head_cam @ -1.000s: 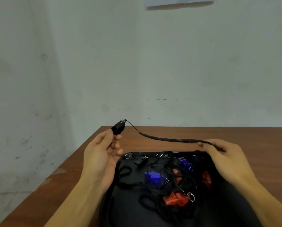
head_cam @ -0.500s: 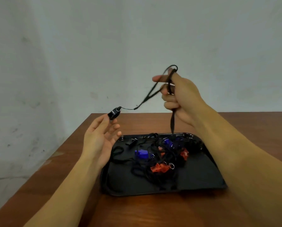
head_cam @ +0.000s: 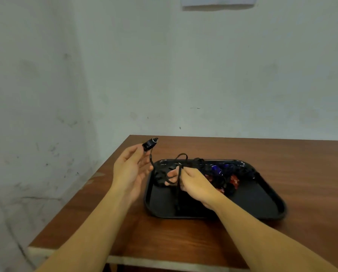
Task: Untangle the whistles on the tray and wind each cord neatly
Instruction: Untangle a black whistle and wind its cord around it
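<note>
Here the left hand [head_cam: 129, 169] is pinching the black whistle [head_cam: 149, 144] at its fingertips, palm up, beside the tray [head_cam: 262, 201]. The right hand [head_cam: 191, 183], raised high 0.5 s ago, is now lying low over the tray, gripping the cord [head_cam: 177, 189] looped round its fingers. Remaining whistles [head_cam: 223, 176] are lying tangled on the tray atop the surface [head_cam: 282, 154].
</note>
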A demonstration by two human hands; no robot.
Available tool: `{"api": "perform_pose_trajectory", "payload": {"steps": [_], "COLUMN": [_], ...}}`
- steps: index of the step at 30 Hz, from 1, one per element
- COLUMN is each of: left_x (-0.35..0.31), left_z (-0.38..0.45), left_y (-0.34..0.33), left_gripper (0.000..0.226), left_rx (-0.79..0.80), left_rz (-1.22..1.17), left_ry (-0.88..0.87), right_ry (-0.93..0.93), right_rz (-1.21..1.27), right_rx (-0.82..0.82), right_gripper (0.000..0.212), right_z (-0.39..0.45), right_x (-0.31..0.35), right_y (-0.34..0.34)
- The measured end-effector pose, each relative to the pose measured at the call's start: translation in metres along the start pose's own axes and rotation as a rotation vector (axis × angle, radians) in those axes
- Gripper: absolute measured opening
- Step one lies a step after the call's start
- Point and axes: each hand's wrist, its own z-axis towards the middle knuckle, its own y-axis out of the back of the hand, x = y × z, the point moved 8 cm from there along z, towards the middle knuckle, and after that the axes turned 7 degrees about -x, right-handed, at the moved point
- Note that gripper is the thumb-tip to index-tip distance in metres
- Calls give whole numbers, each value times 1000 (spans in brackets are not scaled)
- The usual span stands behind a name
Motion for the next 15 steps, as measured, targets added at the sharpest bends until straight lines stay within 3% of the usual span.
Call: {"api": "perform_pose_trajectory", "payload": {"steps": [2,9,12,15], "left_x": [0,-6,-9,-10], "left_z": [-1,-7,-4,-2], "left_y": [0,-15,-16,-18], "left_gripper": [10,15,13,13], "left_rx": [0,51,46,42], "left_rz": [13,31,27,34], "left_ry": [-5,-34,-38,-45], "right_ry": [66,63,134,110], "right_rz": [-207,-496,-411,-216], "right_rx": [-30,-227,-281,-162], "right_gripper": [41,40,38,38], "right_z": [0,9,10,20], "right_x": [0,-9,9,15], "right_y": [9,52,45,8]}}
